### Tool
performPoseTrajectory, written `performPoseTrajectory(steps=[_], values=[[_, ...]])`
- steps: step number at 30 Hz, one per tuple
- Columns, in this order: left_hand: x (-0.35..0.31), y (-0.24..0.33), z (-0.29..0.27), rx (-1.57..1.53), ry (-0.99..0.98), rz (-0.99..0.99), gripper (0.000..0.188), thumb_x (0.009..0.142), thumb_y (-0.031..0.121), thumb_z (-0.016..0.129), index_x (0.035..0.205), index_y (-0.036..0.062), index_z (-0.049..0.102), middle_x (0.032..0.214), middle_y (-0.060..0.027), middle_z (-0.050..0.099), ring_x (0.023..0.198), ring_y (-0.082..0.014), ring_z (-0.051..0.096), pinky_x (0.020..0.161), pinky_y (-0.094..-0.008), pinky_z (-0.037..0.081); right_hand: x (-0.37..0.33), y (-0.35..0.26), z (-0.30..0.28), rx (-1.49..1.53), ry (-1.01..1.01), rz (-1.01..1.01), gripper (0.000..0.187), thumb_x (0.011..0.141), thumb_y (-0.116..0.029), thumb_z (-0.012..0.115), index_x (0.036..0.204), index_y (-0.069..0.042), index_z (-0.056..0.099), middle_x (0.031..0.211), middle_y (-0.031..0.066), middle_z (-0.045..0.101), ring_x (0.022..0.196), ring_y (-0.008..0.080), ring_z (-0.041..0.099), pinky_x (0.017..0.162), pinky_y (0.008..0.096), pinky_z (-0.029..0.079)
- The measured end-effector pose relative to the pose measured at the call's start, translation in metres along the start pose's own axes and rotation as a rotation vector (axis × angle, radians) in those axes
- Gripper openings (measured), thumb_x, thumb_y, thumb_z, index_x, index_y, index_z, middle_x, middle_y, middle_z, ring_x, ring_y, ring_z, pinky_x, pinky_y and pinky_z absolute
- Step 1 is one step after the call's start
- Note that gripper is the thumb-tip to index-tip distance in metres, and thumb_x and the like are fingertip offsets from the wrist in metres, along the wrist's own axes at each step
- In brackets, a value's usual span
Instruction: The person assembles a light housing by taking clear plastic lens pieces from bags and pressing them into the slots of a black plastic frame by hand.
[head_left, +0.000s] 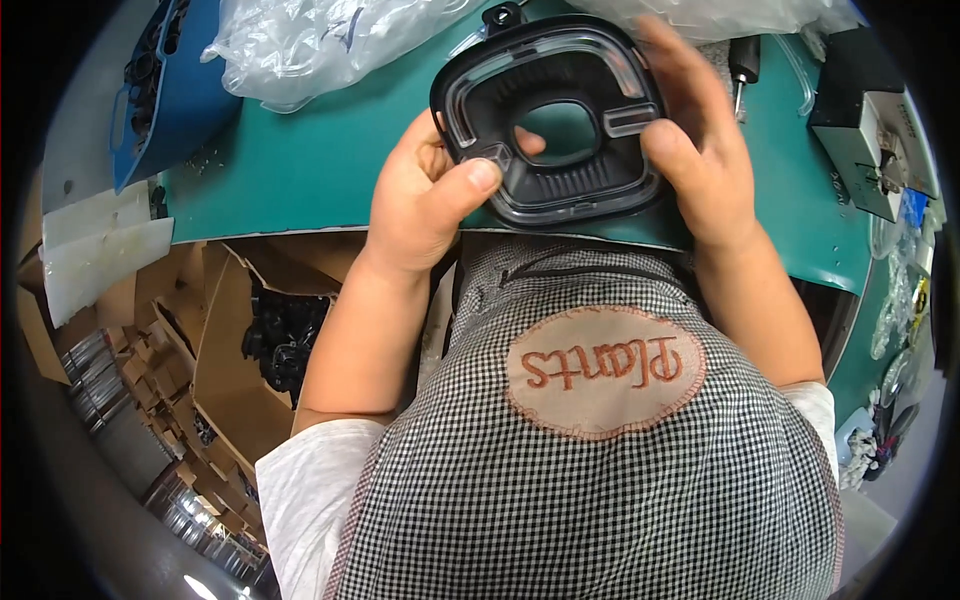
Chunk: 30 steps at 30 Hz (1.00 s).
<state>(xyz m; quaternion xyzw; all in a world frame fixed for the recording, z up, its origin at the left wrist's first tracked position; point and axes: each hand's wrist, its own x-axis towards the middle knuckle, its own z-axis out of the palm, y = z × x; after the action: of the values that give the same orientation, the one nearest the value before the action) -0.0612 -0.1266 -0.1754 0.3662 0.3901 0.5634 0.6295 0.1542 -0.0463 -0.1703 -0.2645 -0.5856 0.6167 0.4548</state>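
Note:
Above the table's near edge I hold up a rounded-square black plastic housing (560, 185) with a central opening, clear strips around its face and a small tab at the top. My left hand (425, 195) is closed on its lower left side, thumb on the front; a fingertip shows through the opening. At the right side, the thumb of my right hand (705, 165) presses the rim near a clear rectangular piece. The right fingers stretch up along the edge, blurred, and partly pass behind it.
Clear plastic bags (310, 50) lie across the back of the green table (290, 160). A blue bin (175, 90) with dark parts stands at left. A black-handled screwdriver (743, 65) and a box (880, 140) are at right. Below left, an open carton (225, 375) holds black parts.

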Motion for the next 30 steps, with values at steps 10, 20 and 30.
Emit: performPoseTrajectory(steps=[10, 20, 30], values=[[-0.001, -0.006, 0.003, 0.058, -0.047, 0.106, 0.046, 0.087, 0.017, 0.068, 0.123, -0.0037, 0.049, 0.111, -0.0124, 0.063, 0.102, -0.0163, 0.060, 0.092, -0.0309, 0.048, -0.003, 0.000, 0.006, 0.138, -0.180, 0.170, 0.048, 0.086, -0.005, 0.066, 0.128, 0.005, 0.046, 0.105, 0.0119, 0.065, 0.099, 0.0173, 0.064, 0.088, 0.0320, 0.052], [-0.006, -0.007, 0.014, 0.074, 0.065, 0.115, 0.041, 0.087, 0.015, 0.065, 0.120, -0.0043, 0.051, 0.111, -0.0104, 0.063, 0.101, -0.0147, 0.060, 0.090, -0.0294, 0.048, -0.009, -0.001, 0.011, 0.110, -0.170, 0.136, 0.044, 0.086, -0.003, 0.065, 0.126, 0.005, 0.047, 0.103, 0.0119, 0.067, 0.098, 0.0170, 0.065, 0.089, 0.0319, 0.052], [-0.002, -0.006, 0.015, 0.076, 0.062, 0.090, 0.036, 0.089, 0.017, 0.063, 0.117, -0.0041, 0.055, 0.108, -0.0085, 0.064, 0.097, -0.0132, 0.060, 0.088, -0.0274, 0.048, -0.004, -0.003, 0.008, 0.157, -0.197, 0.149, 0.042, 0.088, -0.006, 0.064, 0.125, 0.005, 0.047, 0.100, 0.0122, 0.068, 0.097, 0.0176, 0.065, 0.089, 0.0333, 0.052]])
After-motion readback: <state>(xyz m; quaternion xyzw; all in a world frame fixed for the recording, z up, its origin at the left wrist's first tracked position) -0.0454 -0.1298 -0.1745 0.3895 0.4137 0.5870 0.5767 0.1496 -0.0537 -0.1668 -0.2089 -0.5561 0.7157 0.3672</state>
